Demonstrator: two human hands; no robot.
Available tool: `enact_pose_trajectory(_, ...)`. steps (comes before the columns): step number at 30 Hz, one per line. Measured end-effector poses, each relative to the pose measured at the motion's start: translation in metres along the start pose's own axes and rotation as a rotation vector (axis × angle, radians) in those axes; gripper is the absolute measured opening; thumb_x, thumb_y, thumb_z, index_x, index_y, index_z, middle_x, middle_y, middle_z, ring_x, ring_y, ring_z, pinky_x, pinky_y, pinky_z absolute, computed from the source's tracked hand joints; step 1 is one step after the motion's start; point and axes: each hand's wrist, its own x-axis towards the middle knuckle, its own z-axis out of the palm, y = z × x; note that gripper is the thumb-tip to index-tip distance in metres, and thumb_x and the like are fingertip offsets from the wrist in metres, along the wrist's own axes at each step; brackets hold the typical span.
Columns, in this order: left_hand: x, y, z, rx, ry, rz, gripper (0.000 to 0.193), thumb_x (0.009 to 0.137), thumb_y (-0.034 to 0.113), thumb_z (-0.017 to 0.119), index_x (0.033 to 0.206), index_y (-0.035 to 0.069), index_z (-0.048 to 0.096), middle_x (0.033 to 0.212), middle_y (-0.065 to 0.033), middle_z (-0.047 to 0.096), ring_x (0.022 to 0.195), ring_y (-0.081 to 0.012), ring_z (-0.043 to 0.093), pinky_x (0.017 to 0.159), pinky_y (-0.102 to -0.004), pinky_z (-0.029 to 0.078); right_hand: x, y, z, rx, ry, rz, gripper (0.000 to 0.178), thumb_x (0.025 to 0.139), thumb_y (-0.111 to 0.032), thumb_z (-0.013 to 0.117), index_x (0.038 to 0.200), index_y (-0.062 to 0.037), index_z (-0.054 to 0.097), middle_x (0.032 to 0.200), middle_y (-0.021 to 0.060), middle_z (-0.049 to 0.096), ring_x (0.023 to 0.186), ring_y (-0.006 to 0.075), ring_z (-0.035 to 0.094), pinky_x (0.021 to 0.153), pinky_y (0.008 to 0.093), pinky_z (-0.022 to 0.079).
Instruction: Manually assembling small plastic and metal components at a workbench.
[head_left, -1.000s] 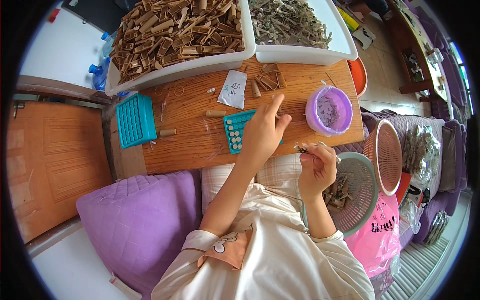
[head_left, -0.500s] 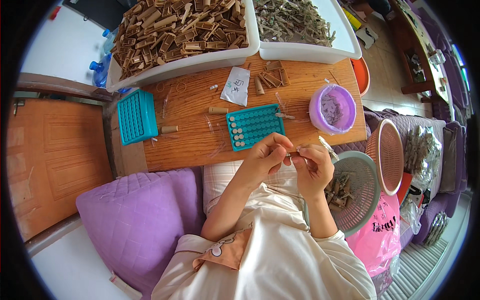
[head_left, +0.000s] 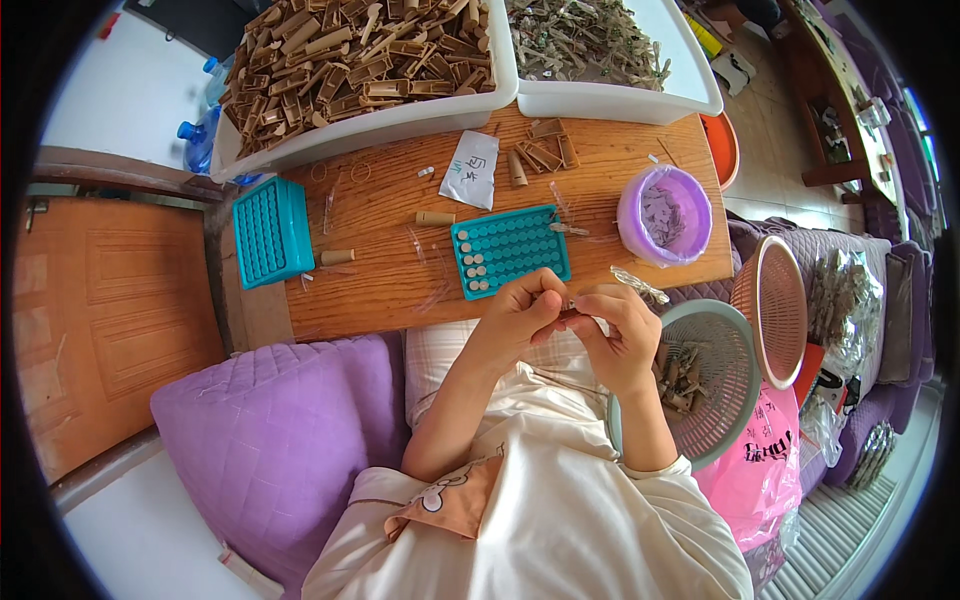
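The small, dark, partly pale piece (head_left: 568, 309) between the two hands is mostly covered by fingertips, so its shape and material are hard to make out. It sits right in the grip, at the meeting point of both pinches: the bare left hand (head_left: 518, 314) has thumb and forefinger closed on its left end, and the bare right hand (head_left: 622, 322) pinches it from the other side. The remaining fingers of both hands are curled, and what they may cover is hidden. A loose bundle of clear, silvery plastic strips (head_left: 640, 285) shows beyond the right hand's knuckles; whether that hand holds it cannot be told. The piece is just off the near right corner of the shallow, rectangular teal plastic tray (head_left: 515, 245), whose left part carries short, round, beige pegs (head_left: 473, 260). The right forearm hides part of the round, grey-green, perforated plastic basket (head_left: 728, 400), which holds brown tubular pieces (head_left: 683, 380). Beyond the wooden table's bare boards (head_left: 385, 230), two white plastic tubs (head_left: 400, 125), one heaped with brown plastic casings (head_left: 350, 65), are cut off by the upper edge.
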Motion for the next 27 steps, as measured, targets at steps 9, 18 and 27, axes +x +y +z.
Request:
enact_pose_trajectory(9,-0.013,0.028,-0.01,0.589,0.15,0.058,0.013,0.079,0.016,0.06,0.08,0.003,0.058,0.069,0.0041,0.05,0.06,-0.001,0.04,0.051,-0.016,0.031,0.012,-0.012,-0.003,-0.271,-0.256,0.024,0.028,0.07,-0.005,0.063,0.096,-0.0066,0.053,0.083,0.0061,0.053,0.068,0.022,0.056,0.057,0.0303,0.047)
enact_pose_trajectory(18,-0.015,0.02,-0.019,0.192,0.298,0.158,0.02,0.075,0.019,0.065,0.08,0.003,0.056,0.073,0.0018,0.05,0.05,-0.0012,0.037,0.045,-0.0164,0.029,0.024,-0.019,0.005,-0.258,-0.21,-0.035,0.028,0.067,-0.005,0.067,0.091,-0.0039,0.053,0.082,0.0078,0.056,0.068,0.02,0.056,0.057,0.0274,0.046)
enact_pose_trajectory(27,-0.017,0.02,-0.02,0.159,-0.034,0.489,0.016,0.076,0.019,0.063,0.08,0.005,0.057,0.089,-0.0033,0.046,0.074,-0.0076,0.044,0.061,-0.0191,0.035,0.017,-0.028,0.017,-0.103,-0.415,0.242,0.033,0.077,-0.01,0.055,0.107,-0.0036,0.044,0.092,0.0133,0.053,0.07,0.0271,0.058,0.057,0.0352,0.047)
